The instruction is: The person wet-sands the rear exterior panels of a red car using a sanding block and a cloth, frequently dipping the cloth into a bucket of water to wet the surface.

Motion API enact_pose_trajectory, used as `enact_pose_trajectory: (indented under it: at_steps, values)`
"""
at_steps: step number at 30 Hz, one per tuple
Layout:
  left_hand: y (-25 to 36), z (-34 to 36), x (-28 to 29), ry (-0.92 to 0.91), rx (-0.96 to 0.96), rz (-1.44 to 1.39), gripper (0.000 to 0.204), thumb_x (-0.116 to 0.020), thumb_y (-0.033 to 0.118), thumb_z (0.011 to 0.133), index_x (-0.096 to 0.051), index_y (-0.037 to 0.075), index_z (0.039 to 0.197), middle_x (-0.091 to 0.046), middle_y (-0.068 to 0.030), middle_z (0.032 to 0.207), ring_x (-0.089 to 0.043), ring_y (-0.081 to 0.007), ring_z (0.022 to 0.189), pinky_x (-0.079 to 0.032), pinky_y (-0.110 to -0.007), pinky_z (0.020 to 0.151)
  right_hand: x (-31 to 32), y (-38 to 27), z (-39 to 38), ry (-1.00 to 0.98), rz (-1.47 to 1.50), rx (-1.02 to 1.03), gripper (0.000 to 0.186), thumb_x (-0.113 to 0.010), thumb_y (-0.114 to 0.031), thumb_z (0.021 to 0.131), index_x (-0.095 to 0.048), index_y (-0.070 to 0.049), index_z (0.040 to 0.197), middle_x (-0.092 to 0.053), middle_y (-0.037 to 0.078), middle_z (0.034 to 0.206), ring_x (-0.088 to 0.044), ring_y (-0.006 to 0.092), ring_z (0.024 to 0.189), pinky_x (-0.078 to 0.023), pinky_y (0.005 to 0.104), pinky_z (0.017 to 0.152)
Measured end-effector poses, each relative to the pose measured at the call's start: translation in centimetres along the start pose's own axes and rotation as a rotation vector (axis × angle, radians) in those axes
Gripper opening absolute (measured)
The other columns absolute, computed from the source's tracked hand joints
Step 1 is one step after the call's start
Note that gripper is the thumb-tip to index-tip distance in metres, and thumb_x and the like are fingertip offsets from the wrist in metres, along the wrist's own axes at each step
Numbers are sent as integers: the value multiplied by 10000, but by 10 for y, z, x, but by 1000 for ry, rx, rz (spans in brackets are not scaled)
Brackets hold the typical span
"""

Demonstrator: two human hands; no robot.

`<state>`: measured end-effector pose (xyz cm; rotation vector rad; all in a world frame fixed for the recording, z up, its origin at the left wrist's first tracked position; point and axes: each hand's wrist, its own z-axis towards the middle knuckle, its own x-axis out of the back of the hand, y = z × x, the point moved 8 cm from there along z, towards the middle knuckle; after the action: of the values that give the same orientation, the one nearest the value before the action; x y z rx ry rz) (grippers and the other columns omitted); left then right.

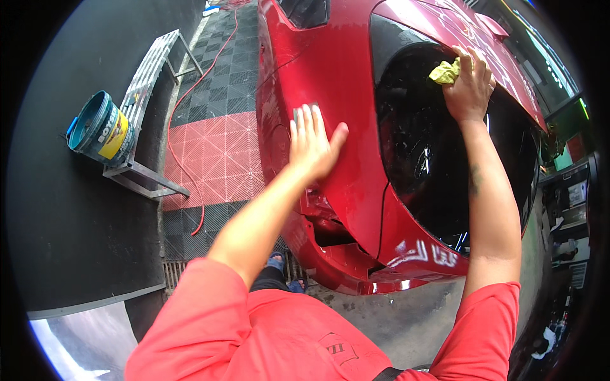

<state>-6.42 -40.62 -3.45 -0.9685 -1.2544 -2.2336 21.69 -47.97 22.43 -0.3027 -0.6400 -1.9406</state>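
My left hand [312,145] lies flat on the red rear side panel [346,95] of a car, fingers together and thumb apart. Under its fingertips shows the edge of a small grey-green sheet [305,108]; most of it is hidden, so I cannot tell its exact kind. My right hand [471,86] is closed round a crumpled yellow cloth [444,72], over the upper part of the dark rear window [416,136]. Below my left hand gapes an open lamp recess [332,233] in the car's rear corner.
A metal bench [147,70] stands left along a dark wall [60,209], with a dark teal bucket [101,130] on it. A red hose [170,136] snakes across the red and black floor tiles [213,149]. Shelving [575,209] with assorted items stands at the right.
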Motion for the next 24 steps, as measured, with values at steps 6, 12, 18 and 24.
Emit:
enact_pose_trajectory:
  at_steps: [6, 12, 18, 24]
  values:
    - [68, -168, 8, -260, -201, -53, 1091, -516, 678, 1079, -174, -146, 1707, -135, -415, 1776, -85, -553, 1684, -83, -662, 1348, 32, -42, -47, -370, -23, 81, 761, -804, -475, 839, -558, -367, 1551, -290, 143, 1779, -180, 486, 1668, -225, 753, 1266]
    - [57, -162, 10, -296, -249, -65, 1046, -544, 671, 1069, -218, -68, 1734, -157, -359, 1800, -110, -496, 1700, -73, -679, 1342, 71, -76, -68, -609, 72, 97, 1112, -911, -792, 650, -547, -396, 1623, -214, 153, 1811, -151, 531, 1664, -263, 783, 1232]
    - [58, -160, 12, -283, -281, -75, 1043, -542, 683, 1064, -263, -78, 1720, -157, -340, 1809, -101, -477, 1707, -41, -653, 1354, 52, -73, -68, -182, -3, 46, 497, -811, -630, 920, -799, -281, 1273, -580, 72, 1568, -487, 379, 1496, -415, 641, 1167]
    - [53, -163, 7, -254, -288, -53, 1073, -525, 695, 1067, -247, -122, 1706, -171, -360, 1798, -81, -476, 1710, -25, -619, 1366, 61, -149, -62, -212, 313, 308, 318, -919, -205, 755, -737, -176, 1015, -745, 76, 1183, -745, 292, 969, -656, 428, 759]
